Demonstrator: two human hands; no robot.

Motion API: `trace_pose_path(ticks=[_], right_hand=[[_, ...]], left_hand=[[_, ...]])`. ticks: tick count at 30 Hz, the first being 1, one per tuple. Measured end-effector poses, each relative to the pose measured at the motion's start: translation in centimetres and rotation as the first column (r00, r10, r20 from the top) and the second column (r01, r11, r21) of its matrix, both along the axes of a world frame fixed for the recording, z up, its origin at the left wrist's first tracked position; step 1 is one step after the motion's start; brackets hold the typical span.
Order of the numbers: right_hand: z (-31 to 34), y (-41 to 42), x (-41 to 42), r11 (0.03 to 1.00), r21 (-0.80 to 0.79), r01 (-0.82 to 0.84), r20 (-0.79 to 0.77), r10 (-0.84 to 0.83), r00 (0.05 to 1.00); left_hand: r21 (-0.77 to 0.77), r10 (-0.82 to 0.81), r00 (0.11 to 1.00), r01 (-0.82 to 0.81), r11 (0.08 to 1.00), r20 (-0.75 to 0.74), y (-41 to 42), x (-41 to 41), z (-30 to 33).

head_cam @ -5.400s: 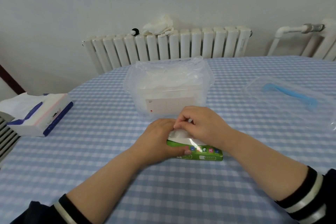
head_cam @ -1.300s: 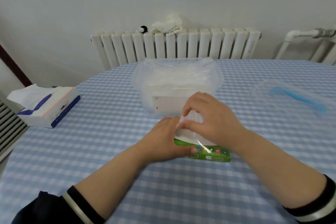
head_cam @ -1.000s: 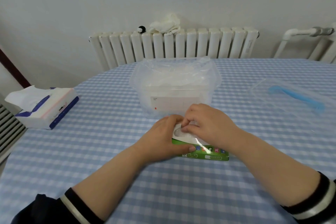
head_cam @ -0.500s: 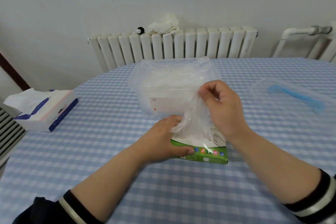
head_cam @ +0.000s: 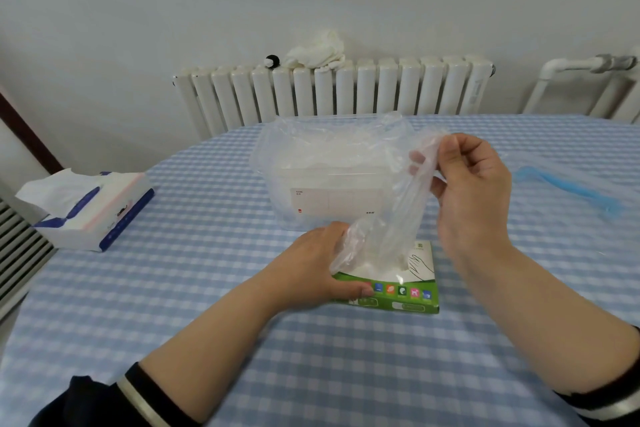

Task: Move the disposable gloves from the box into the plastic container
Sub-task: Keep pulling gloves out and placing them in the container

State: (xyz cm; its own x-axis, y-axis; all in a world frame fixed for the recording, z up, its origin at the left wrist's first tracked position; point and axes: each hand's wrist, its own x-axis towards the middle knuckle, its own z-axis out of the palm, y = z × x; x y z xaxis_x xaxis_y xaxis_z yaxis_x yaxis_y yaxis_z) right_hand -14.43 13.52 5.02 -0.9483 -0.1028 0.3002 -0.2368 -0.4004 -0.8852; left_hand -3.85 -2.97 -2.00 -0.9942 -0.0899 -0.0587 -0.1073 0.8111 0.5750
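**Glove on its way up out of the box**

The right hand [head_cam: 471, 191] has climbed since half a second ago, up from just above the box to the level of the container's rim, and the clear glove [head_cam: 405, 204] has stretched out long beneath it. Now, left to right. Far left on the blue checked table [head_cam: 194, 288] sits a tissue pack [head_cam: 93, 211], a white sheet poking out the top. Behind, against the wall, a white radiator [head_cam: 346, 90] with a crumpled white cloth [head_cam: 317, 54] on top. Centre stage, the left hand [head_cam: 311, 274] rests on the green and white glove box [head_cam: 398, 291], fingers curled over its left end, thumb against the front edge, pinning it to the table. Just behind stands the clear plastic container [head_cam: 329, 184], open, with filmy gloves heaped inside. The glove's lower end is at the box opening; its upper end is pinched between thumb and fingertips of the right hand, the other fingers loosely bent. Far right, a clear lid with a blue handle [head_cam: 568, 187] lies flat.
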Motion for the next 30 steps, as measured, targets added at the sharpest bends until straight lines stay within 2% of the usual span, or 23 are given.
trace_pose_path(ticks=[4,7,9,11,13,15,16,18,19,20,23,27,30], right_hand=[[2.1,0.9,-0.4,0.99,-0.137,0.013,-0.042,-0.019,0.999],[3.8,2.3,-1.1,0.961,-0.272,0.04,-0.087,-0.066,0.994],[4.2,3.1,-1.6,0.958,-0.273,0.09,-0.148,-0.134,0.98],[3.9,3.2,-1.5,0.964,-0.17,0.203,-0.272,-0.243,0.931],[3.2,2.7,-0.8,0.955,-0.081,0.285,-0.442,-0.291,0.849],[2.4,1.9,0.5,0.959,0.021,0.282,-0.669,-0.196,0.717],[1.7,1.4,1.2,0.959,0.091,0.269,-0.783,-0.098,0.614],[0.1,0.5,2.1,0.926,0.203,0.319,-0.941,0.095,0.324],[-0.6,-0.1,2.1,0.899,0.215,0.381,-0.969,0.149,0.195],[-1.1,-0.5,2.2,0.874,0.213,0.436,-0.977,0.181,0.116],[-1.6,-1.1,1.9,0.822,0.196,0.535,-0.977,0.212,0.031],[-0.7,-0.4,1.4,0.769,0.188,0.612,-0.975,0.221,0.023],[-0.6,-0.2,1.0,0.698,0.24,0.675,-0.958,0.283,0.048]], left_hand=[[-0.098,-0.066,0.997,0.062,0.993,-0.031,0.3,0.0,0.1],[-0.112,-0.09,0.995,0.083,0.99,-0.052,0.4,0.0,0.2],[-0.002,-0.077,0.996,0.077,0.997,-0.036,0.3,0.3,1.0],[0.22,-0.02,0.99,0.05,0.974,-0.137,-0.4,0.5,2.6],[0.402,0.079,0.942,0.063,0.914,-0.327,-1.1,0.5,4.7],[0.536,0.09,0.929,0.126,0.835,-0.359,-0.8,0.6,7.4],[0.617,0.073,0.942,0.155,0.772,-0.328,-0.7,0.5,8.3],[0.752,0.008,0.962,0.208,0.626,-0.273,-0.1,0.3,9.7],[0.768,0.003,0.966,0.203,0.608,-0.257,0.3,0.3,10.4],[0.759,0.016,0.968,0.186,0.624,-0.25,0.8,0.2,11.0],[0.725,0.099,0.955,0.141,0.674,-0.278,1.7,-0.7,12.3],[0.732,0.176,0.924,0.144,0.666,-0.341,2.9,-1.8,13.6],[0.705,0.249,0.87,0.146,0.694,-0.425,2.7,-3.1,15.2]])
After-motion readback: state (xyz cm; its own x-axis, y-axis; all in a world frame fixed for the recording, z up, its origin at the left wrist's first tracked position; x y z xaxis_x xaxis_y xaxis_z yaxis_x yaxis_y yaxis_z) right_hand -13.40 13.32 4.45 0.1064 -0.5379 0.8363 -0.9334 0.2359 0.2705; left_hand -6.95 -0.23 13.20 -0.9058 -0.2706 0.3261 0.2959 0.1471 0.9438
